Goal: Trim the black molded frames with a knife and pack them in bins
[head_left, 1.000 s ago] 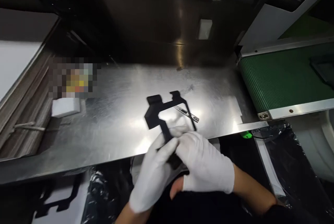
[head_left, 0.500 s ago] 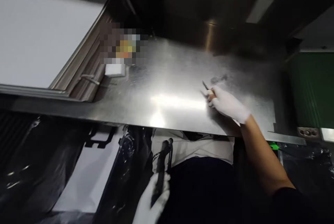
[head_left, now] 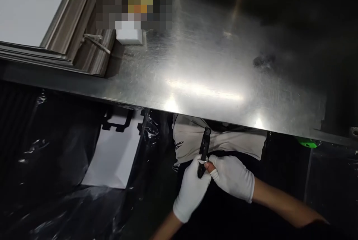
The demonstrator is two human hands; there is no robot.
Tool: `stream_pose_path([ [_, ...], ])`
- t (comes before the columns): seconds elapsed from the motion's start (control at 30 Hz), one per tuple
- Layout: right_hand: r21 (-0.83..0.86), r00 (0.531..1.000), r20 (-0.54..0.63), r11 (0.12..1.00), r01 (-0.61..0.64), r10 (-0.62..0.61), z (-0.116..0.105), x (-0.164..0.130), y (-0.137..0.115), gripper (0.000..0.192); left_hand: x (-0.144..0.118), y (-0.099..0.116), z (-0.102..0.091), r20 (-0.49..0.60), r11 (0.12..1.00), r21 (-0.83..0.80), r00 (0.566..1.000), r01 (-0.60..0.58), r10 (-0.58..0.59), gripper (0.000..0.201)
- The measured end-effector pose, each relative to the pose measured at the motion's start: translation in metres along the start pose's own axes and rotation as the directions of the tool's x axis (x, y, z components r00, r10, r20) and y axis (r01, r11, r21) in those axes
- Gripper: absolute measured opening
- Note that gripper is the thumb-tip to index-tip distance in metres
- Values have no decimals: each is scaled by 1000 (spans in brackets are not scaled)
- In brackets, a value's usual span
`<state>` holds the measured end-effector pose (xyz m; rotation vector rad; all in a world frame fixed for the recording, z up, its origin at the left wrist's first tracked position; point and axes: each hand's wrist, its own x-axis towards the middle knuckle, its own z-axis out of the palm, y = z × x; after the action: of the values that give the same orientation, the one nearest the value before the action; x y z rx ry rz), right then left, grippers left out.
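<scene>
My left hand (head_left: 192,188), in a white glove, is closed around a long, slim black part (head_left: 206,144), which points up and away over my lap. My right hand (head_left: 233,176) wears a white glove that leaves the thumb bare. It is closed on a small knife, whose short blade (head_left: 202,162) lies against the black part near my left fingers. The knife's handle is hidden in my grip. Both hands meet just below the front edge of the metal table (head_left: 207,72).
A stack of cardboard sheets (head_left: 81,20) stands at the table's upper left, with a small white block (head_left: 129,34) beside it. Lower left, a white sheet (head_left: 112,158) and a black frame-like piece (head_left: 117,125) lie among clear plastic. A green object (head_left: 307,143) sits under the right edge.
My right hand has come from above the table down to my lap, bringing the knife to the black part. My left hand has moved up and right in view. The view has tilted down.
</scene>
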<state>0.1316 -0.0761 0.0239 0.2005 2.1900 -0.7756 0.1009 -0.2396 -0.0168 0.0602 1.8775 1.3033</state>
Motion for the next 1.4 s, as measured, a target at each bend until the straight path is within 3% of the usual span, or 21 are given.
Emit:
stream_pose_path([
  [0.43, 34, 977, 77, 979, -201, 198, -4, 1, -3, 48, 9, -4, 10, -31, 990, 108, 996, 88, -86, 12],
  [0.73, 134, 980, 48, 971, -199, 195, 0, 4, 3, 46, 14, 1, 18, -36, 985, 84, 989, 148, -145, 16],
  [0.83, 199, 993, 14, 973, -119, 118, -1, -2, 13, 45, 10, 8, 13, -35, 979, 90, 983, 181, -179, 18],
  [0.93, 339, 999, -35, 940, 35, -24, -6, -19, 31, 60, 7, 19, -9, 110, 990, -17, 984, 140, -137, 27],
  [1.03, 493, 995, -85, 866, 87, -51, -13, -35, 50, 70, 7, 25, -33, 288, 980, -154, 955, 122, -74, 44],
  [1.1, 531, 995, -85, 843, 86, -49, -14, -41, 55, 70, 9, 25, -37, 286, 991, -69, 954, 117, -92, 45],
  [1.17, 502, 997, -55, 861, 79, -60, -12, -40, 53, 69, 9, 21, -30, 185, 984, 167, 978, 68, -99, 40],
  [1.27, 329, 999, 3, 944, 31, -33, -7, -33, 44, 58, 8, 15, -10, 36, 855, 519, 999, 0, -22, 35],
  [1.4, 111, 998, 68, 994, -21, 14, -8, -25, 35, 44, 4, 14, 4, -13, 673, 739, 997, -41, 75, 36],
])
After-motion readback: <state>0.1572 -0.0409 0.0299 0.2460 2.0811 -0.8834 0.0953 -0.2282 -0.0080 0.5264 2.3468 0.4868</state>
